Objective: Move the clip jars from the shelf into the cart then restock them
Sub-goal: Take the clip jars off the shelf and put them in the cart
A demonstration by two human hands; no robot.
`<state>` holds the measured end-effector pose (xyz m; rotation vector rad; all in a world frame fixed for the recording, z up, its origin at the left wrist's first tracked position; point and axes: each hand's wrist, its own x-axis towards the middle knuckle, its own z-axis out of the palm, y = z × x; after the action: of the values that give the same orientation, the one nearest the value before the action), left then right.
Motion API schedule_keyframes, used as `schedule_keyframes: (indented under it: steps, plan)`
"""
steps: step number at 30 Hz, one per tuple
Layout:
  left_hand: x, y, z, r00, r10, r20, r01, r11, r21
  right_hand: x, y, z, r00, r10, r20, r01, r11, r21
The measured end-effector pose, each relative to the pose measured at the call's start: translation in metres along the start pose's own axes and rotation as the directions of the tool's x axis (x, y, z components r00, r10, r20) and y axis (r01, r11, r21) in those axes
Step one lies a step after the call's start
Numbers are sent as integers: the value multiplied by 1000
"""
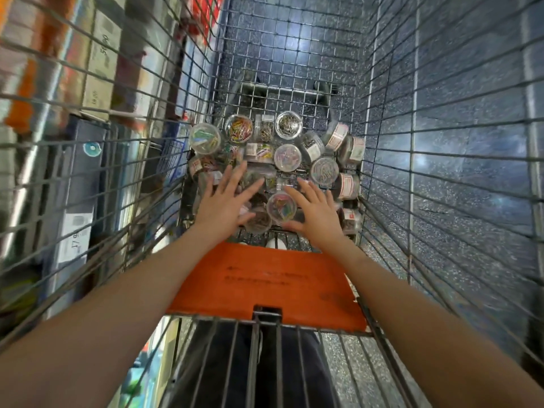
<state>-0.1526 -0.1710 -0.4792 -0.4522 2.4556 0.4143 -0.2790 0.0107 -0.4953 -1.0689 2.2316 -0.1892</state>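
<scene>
Clear plastic jars: the clip jars lie heaped on the wire floor of the cart, some upright with lids showing, some tipped on their sides; coloured and silver clips show through.
Nearest jar: a jar of coloured clips stands lid-up between the two hands.
Left hand: the left hand hovers over the near-left of the heap, fingers straight and spread, holding nothing.
Right hand: the right hand is just beside that jar, fingers spread and empty; whether it touches the jar I cannot tell.
Stage: the jars look gathered in the cart, so restocking seems to be starting.
Doing it well: close both hands round upright jars first, gripping the sides rather than the lids, and lift straight up so neighbours do not roll.
Surroundings: an orange flap sits at the near end; the shelf of boxes runs along the left.
</scene>
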Motion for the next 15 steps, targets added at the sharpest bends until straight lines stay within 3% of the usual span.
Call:
schedule_keyframes:
  steps: [7,12,15]
  plan:
    - [26,-13,-17,977,-138,-163,125,988,-86,39,-6,-18,972,151,-180,-128,983,129]
    - [14,-24,-18,961,-102,-257,68,988,-140,44,-5,-23,951,213,-224,-167,964,208]
    - [-12,-20,-4,978,-80,-195,49,986,-157,27,-3,-17,948,255,-191,-200,943,266]
